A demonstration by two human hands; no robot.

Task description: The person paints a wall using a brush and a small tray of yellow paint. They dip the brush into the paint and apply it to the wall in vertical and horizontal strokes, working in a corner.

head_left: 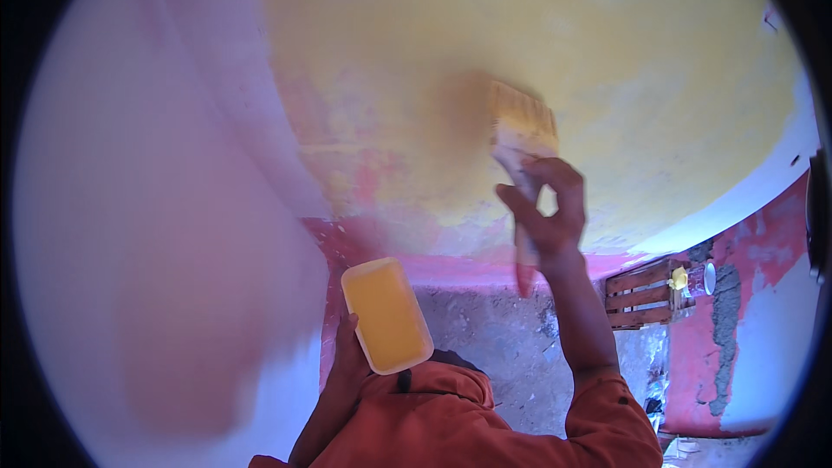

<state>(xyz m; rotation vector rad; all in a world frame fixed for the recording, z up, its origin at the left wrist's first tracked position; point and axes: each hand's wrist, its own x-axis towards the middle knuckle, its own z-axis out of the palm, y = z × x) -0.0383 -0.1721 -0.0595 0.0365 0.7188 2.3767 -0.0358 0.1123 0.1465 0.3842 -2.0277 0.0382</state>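
My right hand [552, 208] is closed round the handle of a wide paintbrush [523, 121], thumb and fingers pinching it just below the bristles. Yellow paint coats the bristles, which point up at the yellow-painted wall [390, 52]; whether they touch it I cannot tell. The handle's red end hangs down beside my wrist. Lower and to the left, my left hand [349, 342] grips a shallow white rectangular tub [387, 316] of yellow paint by its side, thumb near the rim. Most of that hand's fingers are hidden behind the tub.
A plain pale wall [165, 251] rises close on the left. Pink patches show along the yellow wall's lower edge. At the right, a slatted wooden crate [639, 296] bears a clear plastic container [700, 280]. Beyond stands a red and pale wall [771, 321] with a rough cement strip. Grey floor [485, 329] lies below.
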